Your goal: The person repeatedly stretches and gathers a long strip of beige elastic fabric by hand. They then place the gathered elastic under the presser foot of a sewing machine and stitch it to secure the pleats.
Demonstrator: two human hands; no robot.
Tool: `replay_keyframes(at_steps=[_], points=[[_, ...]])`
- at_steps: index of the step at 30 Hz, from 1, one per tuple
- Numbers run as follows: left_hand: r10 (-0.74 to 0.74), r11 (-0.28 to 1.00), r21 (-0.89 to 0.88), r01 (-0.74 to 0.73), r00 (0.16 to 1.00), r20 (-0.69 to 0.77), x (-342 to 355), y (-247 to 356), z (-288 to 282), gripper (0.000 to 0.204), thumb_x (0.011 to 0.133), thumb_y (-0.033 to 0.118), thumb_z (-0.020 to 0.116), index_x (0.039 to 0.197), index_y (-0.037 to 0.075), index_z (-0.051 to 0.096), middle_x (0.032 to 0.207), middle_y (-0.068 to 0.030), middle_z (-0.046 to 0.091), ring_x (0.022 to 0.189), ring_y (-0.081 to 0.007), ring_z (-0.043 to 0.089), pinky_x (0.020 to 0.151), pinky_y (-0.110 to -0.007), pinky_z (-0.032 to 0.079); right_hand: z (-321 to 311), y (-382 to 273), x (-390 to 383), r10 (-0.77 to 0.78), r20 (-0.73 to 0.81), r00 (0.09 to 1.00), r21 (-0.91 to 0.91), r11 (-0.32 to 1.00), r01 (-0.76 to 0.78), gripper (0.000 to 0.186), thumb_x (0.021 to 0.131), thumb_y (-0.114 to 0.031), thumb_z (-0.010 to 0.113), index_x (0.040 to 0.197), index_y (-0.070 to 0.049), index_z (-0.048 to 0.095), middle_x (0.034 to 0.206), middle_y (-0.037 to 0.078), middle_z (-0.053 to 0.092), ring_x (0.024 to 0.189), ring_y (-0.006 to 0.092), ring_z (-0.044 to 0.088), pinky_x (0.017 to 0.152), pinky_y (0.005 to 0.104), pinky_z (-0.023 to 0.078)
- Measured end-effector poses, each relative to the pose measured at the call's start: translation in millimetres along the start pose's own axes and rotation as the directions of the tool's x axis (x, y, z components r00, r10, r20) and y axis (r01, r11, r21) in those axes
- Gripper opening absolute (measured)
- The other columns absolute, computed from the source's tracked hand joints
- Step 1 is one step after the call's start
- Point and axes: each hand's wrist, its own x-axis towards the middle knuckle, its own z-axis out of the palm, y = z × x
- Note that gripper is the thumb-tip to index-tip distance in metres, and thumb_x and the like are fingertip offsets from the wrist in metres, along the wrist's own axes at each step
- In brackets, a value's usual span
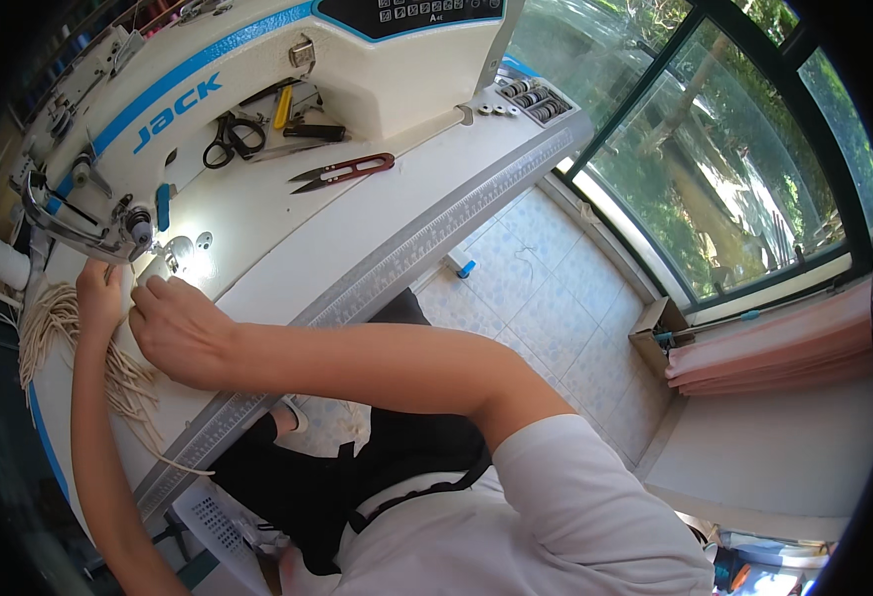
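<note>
My left hand (100,298) and my right hand (183,333) are close together below the needle area of a white sewing machine (247,74). The fingers of both are closed in a pinch at the lit spot by the presser foot. What they hold is small and mostly covered by the fingers, so I cannot make it out. A bundle of cream cords (49,333) lies on the machine table (297,258) beside and under my left wrist. Several cords trail past my right hand to the ruler edge.
On the machine bed are black-handled scissors (233,139), red thread snips (345,171) and a yellow-handled tool (283,107). Bobbins in a tray (538,102) stand at the far right end. A white thread cone (6,262) is at the left. A white basket (220,531) sits below the table.
</note>
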Motion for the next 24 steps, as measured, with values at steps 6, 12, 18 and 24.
replay_keyframes(at_steps=[6, 12, 18, 24], points=[[-0.021, 0.823, -0.565, 0.055, 0.998, 0.067, -51, 21, -24, 0.024, 0.089, -0.004, 0.049, 0.11, -0.004, 0.061, 0.1, -0.0073, 0.066, 0.092, -0.0131, 0.059, 0.084, -0.025, 0.045, 61, 9, 52, 0.226, 0.175, 0.958, 0.037, 0.971, -0.236, 0.027, 0.073, -0.018, 0.063, 0.092, 0.0, 0.067, 0.097, 0.014, 0.063, 0.1, 0.0271, 0.058, 0.082, 0.0387, 0.045], [-0.131, 0.768, -0.641, 0.006, 0.98, -0.148, -83, 26, -18, 0.033, 0.087, -0.013, 0.043, 0.115, -0.002, 0.058, 0.106, -0.0066, 0.063, 0.096, -0.0125, 0.058, 0.086, -0.025, 0.044, 64, 0, 72, 0.157, 0.267, 0.951, -0.044, 0.988, -0.151, 0.02, 0.075, -0.024, 0.065, 0.086, -0.008, 0.072, 0.089, 0.011, 0.068, 0.099, 0.0264, 0.061, 0.086, 0.0372, 0.047], [-0.108, 0.944, -0.328, -0.031, 0.911, -0.399, -90, 56, -28, 0.023, 0.074, -0.009, 0.055, 0.096, -0.001, 0.058, 0.092, -0.0161, 0.057, 0.085, -0.0336, 0.057, 0.075, -0.035, 0.046, 57, -9, 92, 0.147, 0.501, 0.853, -0.103, 0.989, -0.11, 0.027, 0.08, -0.029, 0.065, 0.1, -0.012, 0.072, 0.104, 0.007, 0.07, 0.103, 0.0234, 0.064, 0.081, 0.0361, 0.05], [-0.067, 0.992, -0.123, 0.018, 0.909, -0.412, -93, 49, -21, 0.003, 0.076, 0.002, 0.058, 0.075, -0.001, 0.056, 0.079, -0.0147, 0.058, 0.081, -0.0337, 0.056, 0.072, -0.043, 0.044, 29, -24, 71, 0.173, 0.504, 0.846, -0.172, 0.98, -0.098, 0.014, 0.078, -0.014, 0.062, 0.084, -0.007, 0.071, 0.085, 0.011, 0.07, 0.084, 0.0237, 0.069, 0.072, 0.0317, 0.054]])
